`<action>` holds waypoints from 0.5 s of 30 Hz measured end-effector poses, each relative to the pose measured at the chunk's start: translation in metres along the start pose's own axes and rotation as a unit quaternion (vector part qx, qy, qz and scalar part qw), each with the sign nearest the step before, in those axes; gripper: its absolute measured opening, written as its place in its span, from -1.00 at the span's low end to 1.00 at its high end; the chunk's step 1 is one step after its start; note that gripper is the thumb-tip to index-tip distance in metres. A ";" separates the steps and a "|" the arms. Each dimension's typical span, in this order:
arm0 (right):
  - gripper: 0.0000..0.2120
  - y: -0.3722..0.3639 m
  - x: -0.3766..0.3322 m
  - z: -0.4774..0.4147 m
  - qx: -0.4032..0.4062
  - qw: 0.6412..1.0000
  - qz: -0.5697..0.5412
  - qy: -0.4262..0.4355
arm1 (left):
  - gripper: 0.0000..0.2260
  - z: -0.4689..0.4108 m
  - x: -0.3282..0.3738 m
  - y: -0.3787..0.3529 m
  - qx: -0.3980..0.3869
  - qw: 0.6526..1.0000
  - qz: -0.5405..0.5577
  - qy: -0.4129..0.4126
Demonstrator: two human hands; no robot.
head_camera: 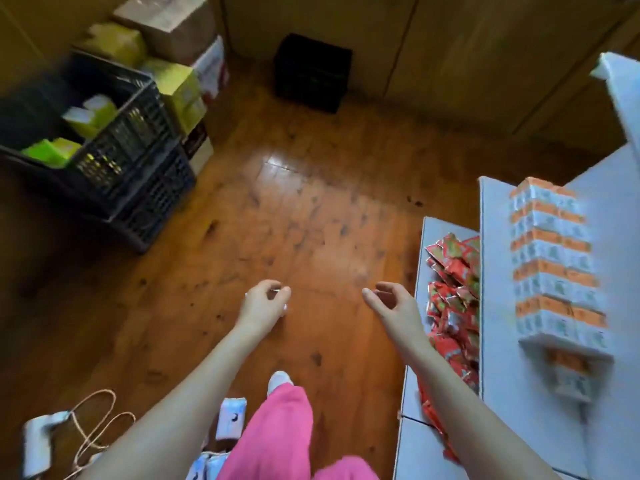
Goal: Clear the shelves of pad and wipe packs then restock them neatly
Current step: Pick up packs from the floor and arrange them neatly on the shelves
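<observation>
Left of the shelves and nearest the camera, a few blue-white packs lie on the floor by a pink trouser leg. Just past them, the left hand hangs over bare floor with its fingers loosely curled. A pale glint at its fingertips is too blurred to name, and it seems to hold nothing. The right hand hangs just beside the shelves' lower edge, with fingers relaxed, slightly spread and empty.

On the lower shelf, red packs lie in a loose heap. On the shelf above, orange-and-white packs stand in a tidy row. Farther off, well to the left of the shelves, two stacked crates hold green packs.

The step in hand looks like clearing: both shelves are loaded and the hands are free. The next move probably calls for the right hand to turn to the red heap. Those packs are small and slippery-looking, so both hands would need to scoop them together. Where they should go, whether the floor or a crate, cannot be told from here.
</observation>
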State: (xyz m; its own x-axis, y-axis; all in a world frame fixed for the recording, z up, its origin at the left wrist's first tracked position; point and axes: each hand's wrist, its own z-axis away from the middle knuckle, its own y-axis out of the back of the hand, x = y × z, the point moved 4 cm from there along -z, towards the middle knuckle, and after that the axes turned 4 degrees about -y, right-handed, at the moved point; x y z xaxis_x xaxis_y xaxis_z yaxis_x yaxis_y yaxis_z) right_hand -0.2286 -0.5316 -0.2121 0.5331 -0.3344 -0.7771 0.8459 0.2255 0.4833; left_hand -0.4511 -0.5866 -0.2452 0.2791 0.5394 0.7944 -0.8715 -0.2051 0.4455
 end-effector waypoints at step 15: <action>-0.36 -0.265 0.143 -0.192 -0.218 0.936 0.261 -0.087 | -0.66 -0.166 -0.252 -0.022 0.002 0.973 -0.082 0.217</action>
State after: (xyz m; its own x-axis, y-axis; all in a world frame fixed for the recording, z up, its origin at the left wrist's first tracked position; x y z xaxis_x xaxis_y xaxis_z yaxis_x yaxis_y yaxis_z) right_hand -0.3791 -0.4635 -0.5283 0.8985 -0.2097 -0.3857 0.4039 0.7390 0.5391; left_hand -0.5689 -0.5827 -0.5243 0.2179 0.8585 0.4641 -0.8276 -0.0895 0.5541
